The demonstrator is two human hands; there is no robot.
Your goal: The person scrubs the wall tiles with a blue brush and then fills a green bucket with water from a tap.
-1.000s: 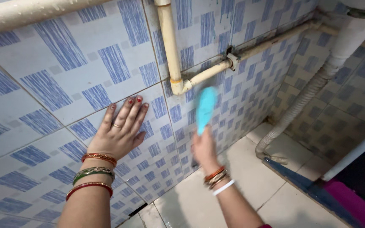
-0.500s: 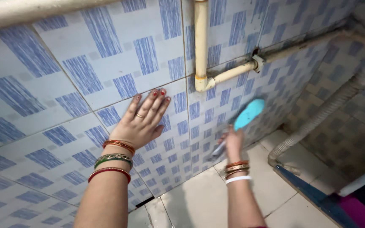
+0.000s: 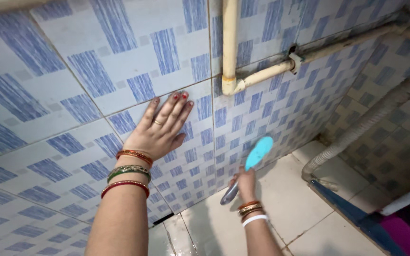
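While left hand (image 3: pixel 160 130) stays flat on tile wall (image 3: pixel 72 95) — right hand (image 3: pixel 246 182) gripping brush (image 3: pixel 258 152), now lower.

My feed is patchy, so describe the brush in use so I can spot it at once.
Find the cream pipe elbow on the blue-patterned tiled wall. Below it, near the floor, the right hand grips the brush. Its oval turquoise head is the only bright plain-coloured thing against the tiles.

No packages, labels, signs or screens show anywhere in the frame, from the upper left down to the lower right.
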